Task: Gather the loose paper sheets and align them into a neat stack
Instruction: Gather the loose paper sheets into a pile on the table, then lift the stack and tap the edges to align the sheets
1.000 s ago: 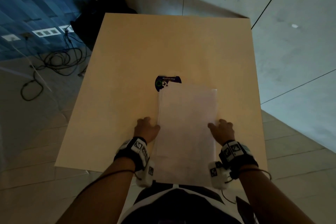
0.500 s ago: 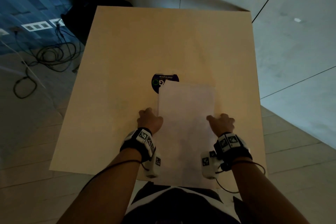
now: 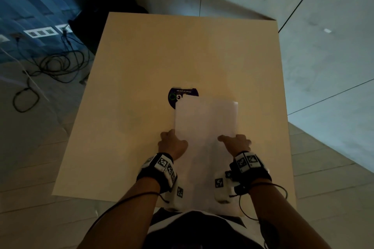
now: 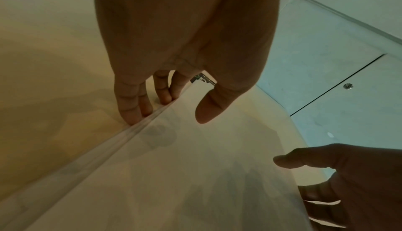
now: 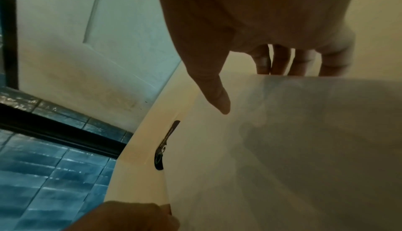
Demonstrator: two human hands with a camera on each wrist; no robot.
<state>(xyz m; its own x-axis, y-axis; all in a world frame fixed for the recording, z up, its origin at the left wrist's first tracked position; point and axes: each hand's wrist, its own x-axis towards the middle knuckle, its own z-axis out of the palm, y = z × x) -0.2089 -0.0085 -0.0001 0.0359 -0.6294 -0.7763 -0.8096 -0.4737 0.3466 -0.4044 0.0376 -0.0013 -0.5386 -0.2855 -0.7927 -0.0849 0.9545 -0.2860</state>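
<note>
A stack of white paper sheets (image 3: 205,127) lies lengthwise on the tan table (image 3: 162,56), its near end hanging over the front edge. My left hand (image 3: 172,144) stands at the stack's left edge. Its straight fingers (image 4: 130,107) press against the layered side, and the thumb (image 4: 206,109) hovers over the top sheet. My right hand (image 3: 234,143) is at the right edge. Its thumb (image 5: 217,100) lies over the paper (image 5: 282,148) and its fingers (image 5: 280,61) reach down past the edge, their tips hidden behind it. The sheet edges look nearly flush.
A round dark sticker (image 3: 178,95) on the table pokes out from under the stack's far left corner. Cables (image 3: 50,66) lie on the floor to the left. The rest of the tabletop is bare wood.
The staggered sheet edges on the left side have closed up into a tighter stack. Both hands stayed at its sides, and the right thumb slid further onto the top sheet.
</note>
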